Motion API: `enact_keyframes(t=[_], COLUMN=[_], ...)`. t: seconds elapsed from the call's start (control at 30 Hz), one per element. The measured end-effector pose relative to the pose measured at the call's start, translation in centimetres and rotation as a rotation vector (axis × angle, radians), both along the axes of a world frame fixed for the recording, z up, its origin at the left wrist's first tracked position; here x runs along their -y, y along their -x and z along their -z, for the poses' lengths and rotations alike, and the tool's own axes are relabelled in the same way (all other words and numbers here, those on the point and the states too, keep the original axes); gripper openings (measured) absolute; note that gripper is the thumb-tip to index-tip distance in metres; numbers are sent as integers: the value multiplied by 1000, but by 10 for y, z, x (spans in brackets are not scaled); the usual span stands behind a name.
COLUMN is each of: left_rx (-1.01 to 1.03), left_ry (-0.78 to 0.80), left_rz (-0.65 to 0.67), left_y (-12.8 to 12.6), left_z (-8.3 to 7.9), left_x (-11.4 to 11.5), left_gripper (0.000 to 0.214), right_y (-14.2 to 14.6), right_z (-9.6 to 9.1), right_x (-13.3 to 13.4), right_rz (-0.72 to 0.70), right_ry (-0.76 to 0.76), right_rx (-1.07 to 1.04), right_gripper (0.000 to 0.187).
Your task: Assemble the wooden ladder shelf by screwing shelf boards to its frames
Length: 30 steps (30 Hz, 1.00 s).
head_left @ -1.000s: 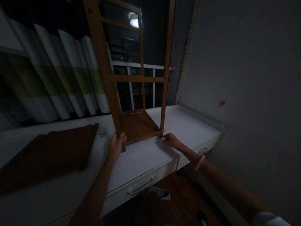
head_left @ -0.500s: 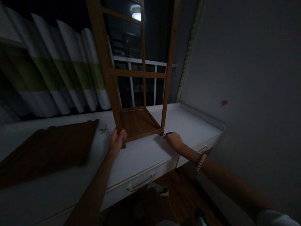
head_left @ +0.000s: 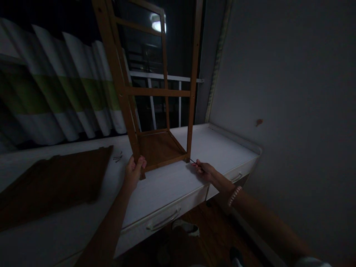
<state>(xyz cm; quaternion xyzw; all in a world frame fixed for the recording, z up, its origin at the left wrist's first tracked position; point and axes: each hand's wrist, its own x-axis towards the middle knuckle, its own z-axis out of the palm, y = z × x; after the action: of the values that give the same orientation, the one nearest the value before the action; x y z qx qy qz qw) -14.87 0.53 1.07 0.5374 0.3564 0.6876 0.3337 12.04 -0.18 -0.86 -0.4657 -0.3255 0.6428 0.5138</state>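
Note:
A tall brown wooden shelf frame (head_left: 158, 92) stands upright on the white desktop, with a brown panel (head_left: 160, 146) fitted near its base. My left hand (head_left: 134, 171) is wrapped round the foot of its front left leg. At the front right leg, my right hand (head_left: 204, 170) grips a thin dark rod like a hex key (head_left: 193, 161), whose tip meets the leg low down, near the bottom rail. The rod's far end is hidden in my fingers.
Several small screws (head_left: 118, 157) lie left of the frame. Farther left is a loose brown wooden panel (head_left: 61, 181). Curtains (head_left: 75, 92) hang behind, beside a barred window. A wall (head_left: 292, 92) bounds the desk (head_left: 222, 144) at right; drawer handles (head_left: 164, 219) stick out in front.
My right hand has turned and its fingers have shifted their hold, showing more of the thin rod. My left hand stays on the leg. The whole view has shifted slightly.

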Motion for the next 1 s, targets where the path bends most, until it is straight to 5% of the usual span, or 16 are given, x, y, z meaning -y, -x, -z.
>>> enact_keyframes(t=[0.3, 0.4, 0.53, 0.63, 1.0], left_rx=[-16, -27, 3, 11, -33], left_ry=[-21, -20, -11, 2, -31], left_rz=[36, 28, 28, 15, 18], left_y=[3, 3, 0, 0, 2], left_z=[5, 4, 1, 0, 3], left_x=[-4, -3, 0, 0, -2], left_gripper=[27, 27, 29, 31, 27], right_y=[3, 0, 2, 7, 9], right_z=[4, 1, -3, -5, -9], right_x=[-6, -6, -1, 1, 3], right_rz=[178, 186, 82, -66, -280], right_ry=[-113, -265, -533, -567, -726], right_rx=[280, 624, 1260, 1547, 1966], right_gripper=[17, 15, 22, 23, 32])
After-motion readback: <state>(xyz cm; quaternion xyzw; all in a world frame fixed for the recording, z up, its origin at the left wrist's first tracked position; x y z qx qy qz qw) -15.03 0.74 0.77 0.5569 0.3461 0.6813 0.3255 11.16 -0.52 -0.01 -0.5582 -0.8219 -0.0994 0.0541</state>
